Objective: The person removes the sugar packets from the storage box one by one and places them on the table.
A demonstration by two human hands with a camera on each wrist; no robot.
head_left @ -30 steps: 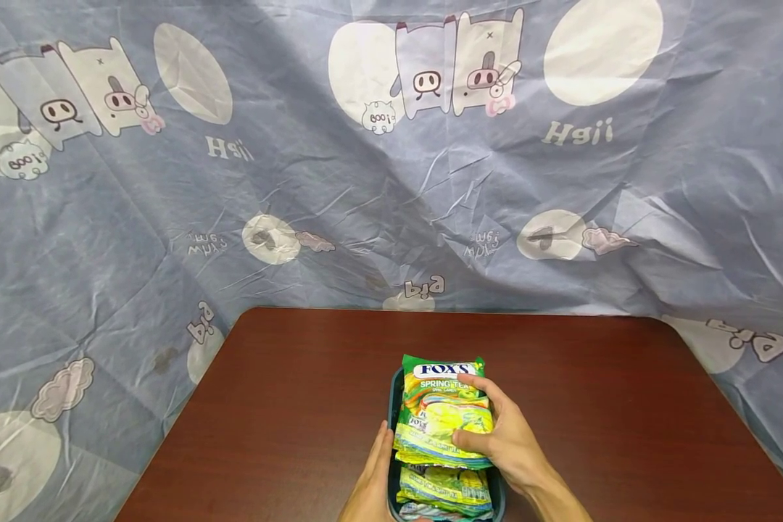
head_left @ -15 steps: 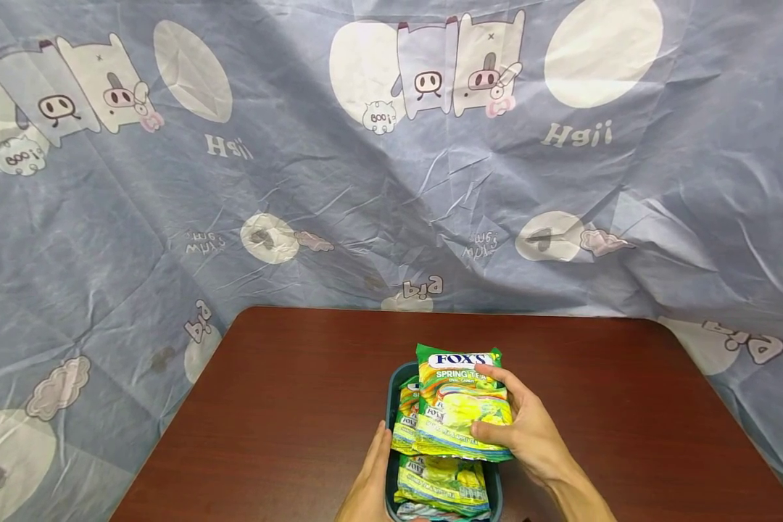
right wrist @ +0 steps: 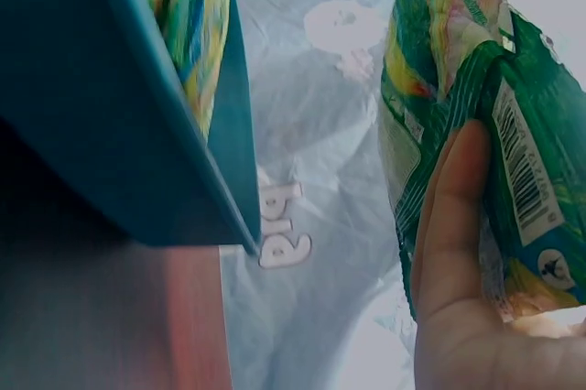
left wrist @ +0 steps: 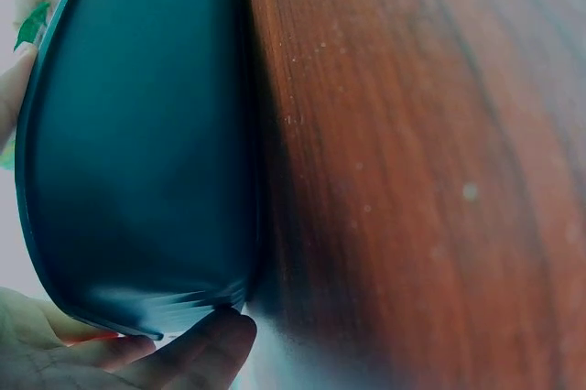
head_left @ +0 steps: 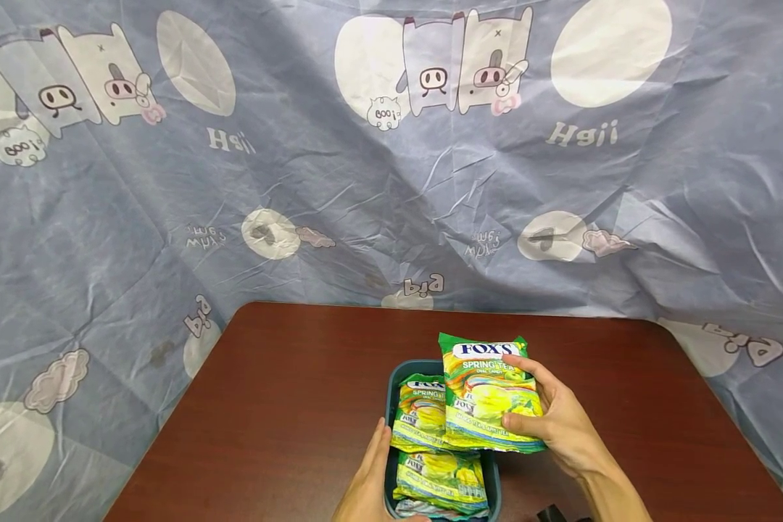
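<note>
My right hand [head_left: 564,420] holds a green-and-yellow candy bag [head_left: 483,395] marked Fox's Spring Tea, thumb on its front. The bag is raised over the right side of a dark teal plastic bin [head_left: 391,388]. In the right wrist view, fingers [right wrist: 458,225] lie against the bag's barcoded back. Similar candy bags [head_left: 420,420] fill the bin, another [head_left: 440,478] lying nearer me. My left hand [head_left: 368,478] grips the bin at its near left, fingers along the side wall; the left wrist view shows fingertips [left wrist: 229,330] against the bin's outside.
The bin stands on a reddish-brown wooden table [head_left: 300,406]. Behind and to the left hangs a wrinkled grey-blue cloth [head_left: 378,188] with cartoon pigs. A small black object [head_left: 551,513] shows at the bottom edge, right of the bin.
My right hand has lifted the candy bag and carried it to the right, uncovering another bag beneath. The left hand has stayed at the bin. The black object has come into view.
</note>
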